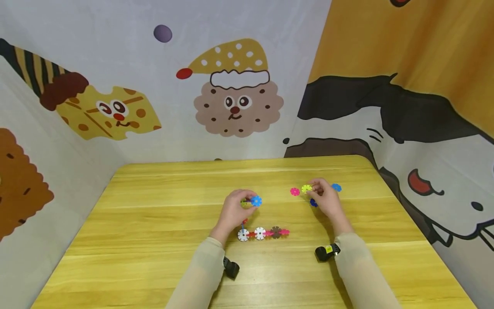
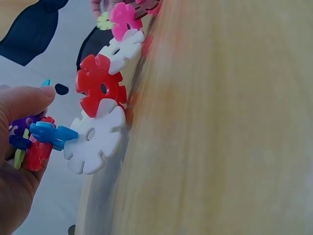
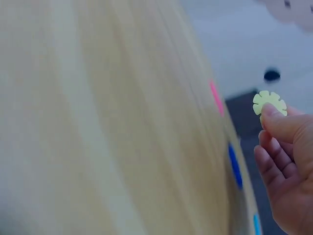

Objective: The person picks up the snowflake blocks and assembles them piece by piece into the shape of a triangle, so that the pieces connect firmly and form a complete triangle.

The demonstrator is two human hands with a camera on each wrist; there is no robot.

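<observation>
Several snowflake discs already form a joined chain [image 1: 263,233] lying on the bench [image 1: 154,240]. The left hand [image 1: 234,211] grips a small cluster [image 1: 251,201] at its end, while the right hand [image 1: 326,198] pinches a yellow disc [image 1: 306,189]; three loose discs [image 1: 295,192] remain unattached.

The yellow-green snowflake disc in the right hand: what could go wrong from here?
1. The right hand pinches the yellow-green disc only by its edge, so it might slip out.
2. The left hand holds a small cluster joined to the chain lying on the table; a pull could perhaps break a joint.
</observation>
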